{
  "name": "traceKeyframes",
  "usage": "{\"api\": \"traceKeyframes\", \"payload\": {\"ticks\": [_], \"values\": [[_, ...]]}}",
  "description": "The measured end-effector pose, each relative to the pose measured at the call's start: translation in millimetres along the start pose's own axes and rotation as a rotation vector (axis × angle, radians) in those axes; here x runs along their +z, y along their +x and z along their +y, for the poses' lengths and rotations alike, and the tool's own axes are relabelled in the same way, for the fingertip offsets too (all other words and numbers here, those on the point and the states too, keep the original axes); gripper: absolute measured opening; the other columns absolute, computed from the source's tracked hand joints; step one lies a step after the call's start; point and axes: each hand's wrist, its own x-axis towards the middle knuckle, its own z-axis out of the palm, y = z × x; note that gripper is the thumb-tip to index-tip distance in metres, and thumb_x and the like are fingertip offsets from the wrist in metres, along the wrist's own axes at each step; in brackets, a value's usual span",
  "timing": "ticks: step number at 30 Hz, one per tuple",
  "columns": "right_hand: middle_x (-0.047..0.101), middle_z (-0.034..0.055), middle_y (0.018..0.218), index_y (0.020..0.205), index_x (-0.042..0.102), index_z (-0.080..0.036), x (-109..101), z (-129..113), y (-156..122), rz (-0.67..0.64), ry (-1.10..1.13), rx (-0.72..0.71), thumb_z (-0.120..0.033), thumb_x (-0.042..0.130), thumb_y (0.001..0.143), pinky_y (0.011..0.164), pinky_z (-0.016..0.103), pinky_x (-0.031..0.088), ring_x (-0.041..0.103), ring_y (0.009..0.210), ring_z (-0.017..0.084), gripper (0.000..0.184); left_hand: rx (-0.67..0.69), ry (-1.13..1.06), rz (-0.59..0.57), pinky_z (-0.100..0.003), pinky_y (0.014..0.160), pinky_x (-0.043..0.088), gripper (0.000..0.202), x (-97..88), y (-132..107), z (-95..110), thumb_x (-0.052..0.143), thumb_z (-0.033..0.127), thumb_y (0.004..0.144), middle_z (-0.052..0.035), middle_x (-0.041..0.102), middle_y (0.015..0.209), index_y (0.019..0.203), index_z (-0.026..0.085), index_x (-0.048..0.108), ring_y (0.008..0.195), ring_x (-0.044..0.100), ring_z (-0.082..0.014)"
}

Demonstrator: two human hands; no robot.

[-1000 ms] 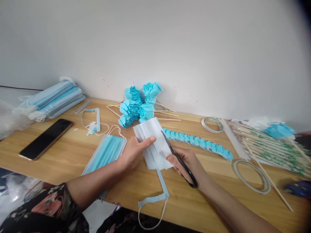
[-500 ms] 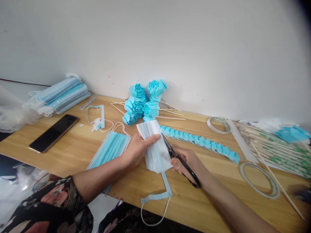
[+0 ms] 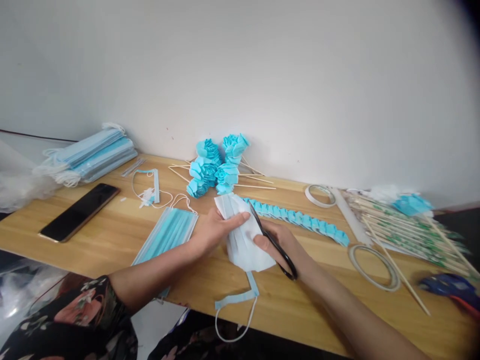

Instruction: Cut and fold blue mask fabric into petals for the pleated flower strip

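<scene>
My left hand (image 3: 215, 231) pinches a face mask (image 3: 247, 252) by its upper left part, thumb on top, over the middle of the table. The mask shows its white side; a cut blue edge strip (image 3: 236, 298) with an ear loop hangs from its lower end past the table's front edge. My right hand (image 3: 279, 245) is wrapped round black-handled scissors (image 3: 275, 245), their blades at the mask's right edge. Part of the blades is hidden behind the mask. Under my left forearm lies a small pile of blue masks (image 3: 170, 232).
Blue fabric flowers (image 3: 204, 170) on sticks lie near the wall, before them a pleated blue strip (image 3: 300, 218). Tape rolls (image 3: 375, 267) and bundled sticks (image 3: 405, 225) lie right. Left are a phone (image 3: 80, 212), stacked masks (image 3: 93, 152) and trimmed scraps (image 3: 150, 195).
The view has swung slightly right, bringing a dark blue and red object into fuller sight. The mask's lower part has spread further right, and the scissors sit at its right edge.
</scene>
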Motion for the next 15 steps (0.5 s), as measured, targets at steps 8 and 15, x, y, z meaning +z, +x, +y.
{"api": "traceKeyframes", "payload": {"ticks": [8, 15], "values": [[0.053, -0.0006, 0.069, 0.089, 0.057, -0.017, -16, -26, 15, 0.02, -0.041, -0.091, -0.068, 0.05, 0.084, 0.051, 0.024, 0.043, 0.051, 0.058, 0.013, 0.051, 0.18, 0.185, -0.002, -0.03, 0.07, 0.051, 0.036, 3.0, 19, 44, 0.076, 0.041, 0.07, -0.0088, 0.072, 0.09, 0.088, 0.011, 0.068, 0.08, 0.065, -0.0217], [0.049, -0.0014, 0.068, 0.082, 0.049, -0.019, -28, -22, 22, 0.109, 0.079, -0.132, -0.075, 0.048, 0.082, 0.052, 0.025, 0.046, 0.049, 0.057, 0.013, 0.056, 0.236, 0.239, -0.067, -0.03, 0.071, 0.051, 0.035, 18.5, 57, 47, 0.075, 0.04, 0.069, -0.0094, 0.074, 0.088, 0.087, 0.011, 0.068, 0.079, 0.067, -0.0226]]}}
